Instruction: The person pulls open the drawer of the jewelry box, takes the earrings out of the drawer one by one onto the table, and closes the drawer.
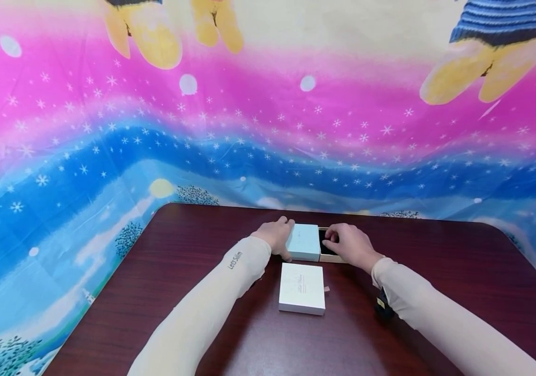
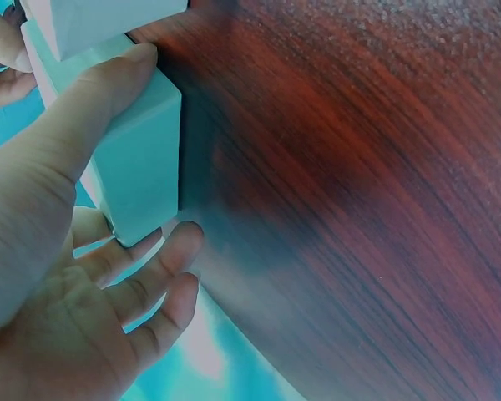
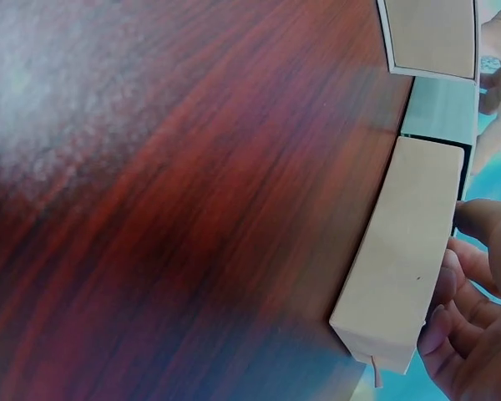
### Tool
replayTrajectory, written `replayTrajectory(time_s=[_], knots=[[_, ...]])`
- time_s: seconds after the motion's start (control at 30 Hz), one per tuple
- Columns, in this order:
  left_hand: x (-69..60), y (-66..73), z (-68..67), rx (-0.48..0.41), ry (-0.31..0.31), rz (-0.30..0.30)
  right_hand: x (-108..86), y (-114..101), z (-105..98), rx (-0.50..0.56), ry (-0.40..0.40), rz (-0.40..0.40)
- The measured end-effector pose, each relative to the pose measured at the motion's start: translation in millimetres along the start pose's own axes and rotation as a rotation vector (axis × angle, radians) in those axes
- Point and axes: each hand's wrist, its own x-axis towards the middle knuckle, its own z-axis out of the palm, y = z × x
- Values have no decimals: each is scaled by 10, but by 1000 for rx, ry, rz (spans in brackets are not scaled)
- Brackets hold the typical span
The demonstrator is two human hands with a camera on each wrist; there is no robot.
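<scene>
A pale blue drawer-style box [image 1: 303, 241] lies on the table, its tan tray [image 3: 401, 251] slid partway out to the right. Dark lining [image 1: 323, 245] shows inside the tray. My left hand [image 1: 275, 236] grips the sleeve's left end, thumb on the near side and fingers around the far side; in the left wrist view two fingers stand off the box. Over the tray, my right hand [image 1: 352, 244] has bent fingers at its opening. Whether they pinch anything inside is hidden. Nearer to me lies a white box [image 1: 302, 288] with a small pink ribbon tab [image 1: 326, 289].
The dark reddish wooden table [image 1: 193, 245] has rounded far corners. Behind it hangs a colourful cloth [image 1: 268, 115] with snowflakes. A dark device [image 1: 383, 305] is strapped at the right wrist. The white box sits close in front of the blue one.
</scene>
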Motion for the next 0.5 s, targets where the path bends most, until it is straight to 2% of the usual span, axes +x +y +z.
replayTrajectory(time_s=[0.5], knots=[[7, 8, -13, 24, -2, 8, 22, -2, -11, -45, -46, 12]])
